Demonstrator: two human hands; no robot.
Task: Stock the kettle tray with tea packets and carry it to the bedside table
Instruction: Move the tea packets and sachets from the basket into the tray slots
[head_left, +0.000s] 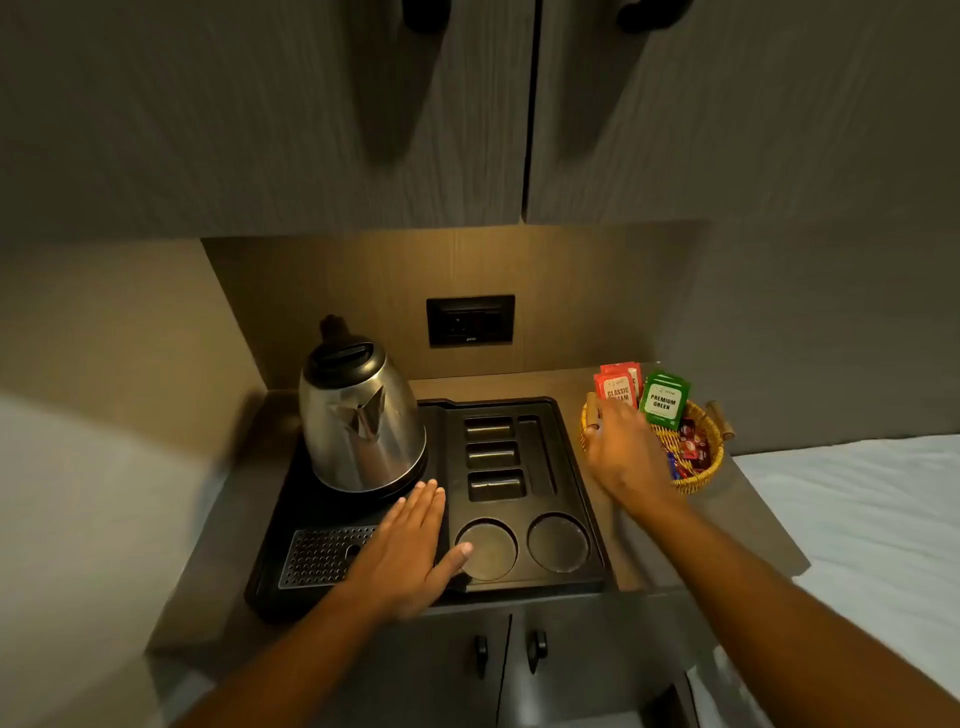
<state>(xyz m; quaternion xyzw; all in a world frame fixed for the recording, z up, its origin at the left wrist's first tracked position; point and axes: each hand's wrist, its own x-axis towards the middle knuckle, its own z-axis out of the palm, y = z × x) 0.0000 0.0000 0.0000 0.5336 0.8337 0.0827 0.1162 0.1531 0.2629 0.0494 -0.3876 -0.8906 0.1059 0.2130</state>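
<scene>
Right hand open over basket: pinch one red packet by its top edge; left hand, flat, steadies tray.

Your left hand lies flat on the black tray w/ kettle at its back-left corner. Your right hand reaches into the basket of tea packets by the counter's right edge, fingers blurred.

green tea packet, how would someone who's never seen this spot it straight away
Start at the black plastic kettle tray on the counter, then look right to the round woven wicker basket. Standing upright at the basket's back is the green tea packet with a white label reading "Premium Green"; the packets beside it are red.
</scene>
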